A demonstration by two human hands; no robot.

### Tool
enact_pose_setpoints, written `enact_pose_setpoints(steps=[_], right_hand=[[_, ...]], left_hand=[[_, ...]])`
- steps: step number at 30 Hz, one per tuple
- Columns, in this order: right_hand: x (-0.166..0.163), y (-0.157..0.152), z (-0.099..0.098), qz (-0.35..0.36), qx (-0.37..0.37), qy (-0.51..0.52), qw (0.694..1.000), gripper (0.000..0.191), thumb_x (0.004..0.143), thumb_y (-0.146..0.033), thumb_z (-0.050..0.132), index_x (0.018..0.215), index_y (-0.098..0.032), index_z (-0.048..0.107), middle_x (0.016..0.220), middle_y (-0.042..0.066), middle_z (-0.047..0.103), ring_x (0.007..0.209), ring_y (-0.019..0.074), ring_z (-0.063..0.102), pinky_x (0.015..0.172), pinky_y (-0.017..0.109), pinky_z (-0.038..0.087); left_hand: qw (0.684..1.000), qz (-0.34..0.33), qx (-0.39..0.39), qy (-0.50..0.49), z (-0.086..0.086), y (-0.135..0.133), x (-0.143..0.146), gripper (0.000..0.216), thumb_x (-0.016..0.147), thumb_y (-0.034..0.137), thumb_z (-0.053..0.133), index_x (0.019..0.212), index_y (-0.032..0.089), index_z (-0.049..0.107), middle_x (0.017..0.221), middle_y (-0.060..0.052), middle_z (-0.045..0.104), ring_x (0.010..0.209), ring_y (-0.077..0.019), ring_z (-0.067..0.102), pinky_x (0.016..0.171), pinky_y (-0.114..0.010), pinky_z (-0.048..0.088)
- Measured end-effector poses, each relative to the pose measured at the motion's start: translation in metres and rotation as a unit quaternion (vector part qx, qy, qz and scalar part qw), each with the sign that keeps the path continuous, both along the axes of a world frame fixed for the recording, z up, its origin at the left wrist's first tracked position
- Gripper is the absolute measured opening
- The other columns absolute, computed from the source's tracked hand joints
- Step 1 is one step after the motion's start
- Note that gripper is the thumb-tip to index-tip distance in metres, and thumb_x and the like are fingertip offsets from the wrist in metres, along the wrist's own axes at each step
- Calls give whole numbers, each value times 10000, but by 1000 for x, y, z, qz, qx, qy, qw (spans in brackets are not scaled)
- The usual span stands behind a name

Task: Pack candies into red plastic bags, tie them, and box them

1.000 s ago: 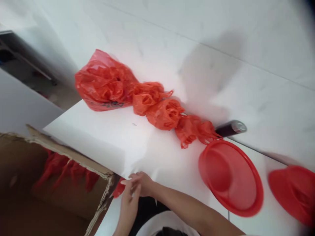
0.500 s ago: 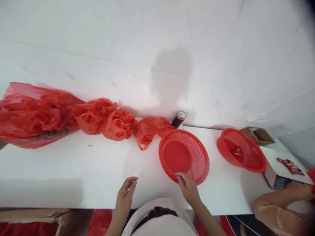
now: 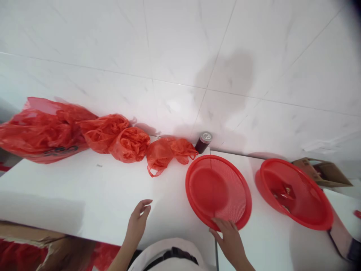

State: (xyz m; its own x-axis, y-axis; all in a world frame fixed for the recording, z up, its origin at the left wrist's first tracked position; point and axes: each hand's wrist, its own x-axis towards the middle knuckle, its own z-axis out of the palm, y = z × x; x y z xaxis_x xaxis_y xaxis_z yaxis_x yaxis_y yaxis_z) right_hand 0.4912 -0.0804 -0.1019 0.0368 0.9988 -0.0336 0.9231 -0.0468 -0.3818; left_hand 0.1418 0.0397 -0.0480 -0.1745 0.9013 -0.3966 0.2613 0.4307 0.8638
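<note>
My right hand (image 3: pixel 229 241) is at the near rim of a red plastic colander basket (image 3: pixel 210 190), fingers over the rim and thumb on the outside. The basket's inside looks bare, with a solid base and perforated sides. My left hand (image 3: pixel 138 222) hovers over the white table to the left, fingers loosely curved, thumb a little apart, holding nothing. Behind the basket stands a dark can (image 3: pixel 203 142) with a silver top. A small knotted red plastic bag (image 3: pixel 183 149) lies just left of the can.
More red plastic bags (image 3: pixel 129 145) line the wall to the left, ending in a large one (image 3: pixel 47 130). At right, a second red basket (image 3: pixel 306 192) holds some small red packets. Beyond it are an open cardboard box (image 3: pixel 329 171) and a white box (image 3: pixel 345 210). Another cardboard box (image 3: pixel 59 252) sits below the table's edge.
My view has shifted, showing more of the wall's tile joints. My right hand has moved from a pinch at the basket's rim to fingers laid over it. Another person's arm has left view.
</note>
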Motion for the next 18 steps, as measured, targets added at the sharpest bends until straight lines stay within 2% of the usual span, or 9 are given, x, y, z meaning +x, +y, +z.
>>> enact_pose_setpoints(steps=[2,4,7,10,12,14,16,18], right_hand=[[5,10,6,-19,39,6,999,376,931,-449,512,1218,-230,618,1156,80,690,1065,278,634,960,506,455],[-1,37,19,-23,60,31,997,359,945,-409,492,1238,-227,594,1191,84,667,1098,262,609,929,456,485],[-23,107,43,19,83,72,994,296,973,-339,434,1180,-231,616,1203,79,648,1124,227,577,951,400,474],[-45,197,52,57,78,47,994,299,968,-245,406,1128,-200,655,1217,96,635,1134,213,555,994,380,434],[-55,253,48,67,65,39,995,292,935,-180,439,1094,-177,684,1317,117,576,1231,251,486,1048,426,370],[-59,298,40,67,48,39,996,231,887,-152,508,967,-143,724,1334,159,560,1288,327,425,1076,528,288],[-59,329,36,65,32,48,996,195,865,-149,540,871,-124,734,1216,194,627,1246,363,462,1056,596,256],[-56,346,41,60,30,65,996,206,877,-165,526,879,-130,729,1079,182,680,1158,337,538,1036,592,279]], left_hand=[[999,35,13,12,-10,19,3,427,719,487,601,1042,207,607,1138,-127,635,952,-285,621,814,-430,496],[998,57,22,22,-21,41,7,537,751,496,575,1192,194,521,1255,-174,547,998,-294,608,844,-468,489],[997,56,49,33,-30,74,22,575,788,466,569,1292,216,450,1336,-180,449,1107,-306,558,908,-501,460],[996,12,88,29,-27,98,44,475,808,400,568,1251,245,499,1335,-128,463,1180,-287,509,985,-487,417],[994,-21,104,22,-21,106,60,427,819,368,562,1224,240,522,1302,-111,505,1174,-271,511,1001,-476,405],[993,-44,106,13,-16,107,71,412,829,353,559,1222,235,522,1293,-106,527,1163,-259,520,998,-459,410],[994,-58,98,2,-14,103,75,412,839,355,557,1233,242,512,1317,-100,524,1160,-246,526,989,-437,424],[995,-59,83,-7,-15,95,71,405,842,369,559,1227,250,514,1332,-97,518,1156,-242,533,974,-423,440]])
